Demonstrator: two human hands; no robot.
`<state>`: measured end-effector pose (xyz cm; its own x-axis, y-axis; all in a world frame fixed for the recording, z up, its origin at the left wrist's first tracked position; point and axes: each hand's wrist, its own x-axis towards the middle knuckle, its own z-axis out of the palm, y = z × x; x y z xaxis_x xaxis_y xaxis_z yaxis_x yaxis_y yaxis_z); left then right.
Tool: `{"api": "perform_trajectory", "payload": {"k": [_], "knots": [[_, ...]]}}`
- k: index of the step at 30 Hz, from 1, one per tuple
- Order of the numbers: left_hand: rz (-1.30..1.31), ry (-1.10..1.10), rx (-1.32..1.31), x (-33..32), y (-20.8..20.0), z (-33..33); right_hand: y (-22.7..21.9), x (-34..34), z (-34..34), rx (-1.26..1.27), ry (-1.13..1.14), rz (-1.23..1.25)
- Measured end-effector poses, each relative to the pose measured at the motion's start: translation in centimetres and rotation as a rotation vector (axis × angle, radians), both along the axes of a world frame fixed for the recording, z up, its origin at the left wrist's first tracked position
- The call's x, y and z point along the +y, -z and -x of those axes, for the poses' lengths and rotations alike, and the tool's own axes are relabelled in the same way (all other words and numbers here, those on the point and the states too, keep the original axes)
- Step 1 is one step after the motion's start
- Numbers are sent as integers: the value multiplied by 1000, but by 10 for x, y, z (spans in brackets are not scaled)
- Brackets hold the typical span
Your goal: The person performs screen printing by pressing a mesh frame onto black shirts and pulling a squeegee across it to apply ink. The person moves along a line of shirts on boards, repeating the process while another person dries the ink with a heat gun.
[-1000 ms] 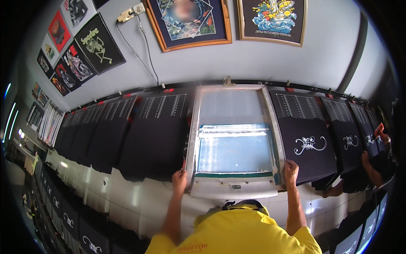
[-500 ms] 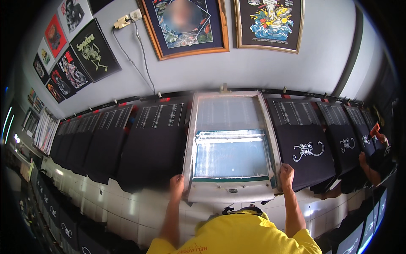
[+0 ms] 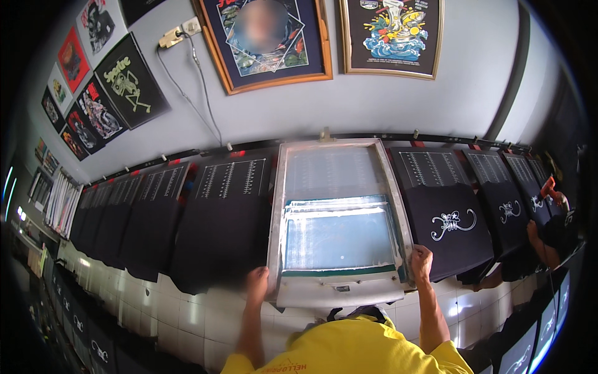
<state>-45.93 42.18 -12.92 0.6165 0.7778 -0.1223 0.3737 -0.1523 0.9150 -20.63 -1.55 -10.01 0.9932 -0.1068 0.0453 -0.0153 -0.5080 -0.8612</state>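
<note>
A screen printing frame (image 3: 403, 215) lies on a board in front of me, with a teal stencil area (image 3: 336, 240) on its mesh. White ink is streaked across the mesh and along its edges. My left hand (image 3: 256, 282) is closed at the left rail, near the close corner. At the right rail, at about the same height, my right hand (image 3: 422, 263) is closed around the edge. What lies beneath the mesh is hidden. To the right, a black shirt (image 3: 453, 234) bears a white curling print; the black shirt (image 3: 221, 240) on the left is plain.
Ruled black boards (image 3: 230, 177) run in a row along a wall rail (image 3: 249, 146). At far right, another person's hand (image 3: 559, 198) is by an orange tool (image 3: 548, 187). A cable (image 3: 202, 109) hangs from a socket. More printed shirts (image 3: 99, 351) line the lower left.
The view has tilted slightly, so wall and frame appear a little lower and farther left. Both hands stay at the frame's rails.
</note>
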Motion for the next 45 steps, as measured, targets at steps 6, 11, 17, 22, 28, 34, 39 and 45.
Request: {"api": "perform_trajectory", "payload": {"k": [6, 11, 17, 22, 28, 34, 39, 45], "knots": [[-32, 123, 150, 6, -11, -2, 2, 3, 0, 16, 23, 33], [-345, 233, 351, 5, -17, -8, 7, 12, 7, 25, 88, 22], [-523, 143, 24, 3, 3, -7, 28, 10, -2, 65, 100, 29], [-520, 141, 92, -4, -4, -9, 22, 11, -1, -23, 66, 74], [-568, 190, 179, -15, -36, -15, 20, 14, 10, -52, 69, 43], [-537, 145, 250, -26, -31, -22, 6, 15, 15, -56, 58, -156], [-677, 122, 187, -20, -16, -14, 9, 12, 15, -242, -59, -90], [-606, 164, 301, -12, -16, -13, 13, 13, 12, -196, -70, -185]]}}
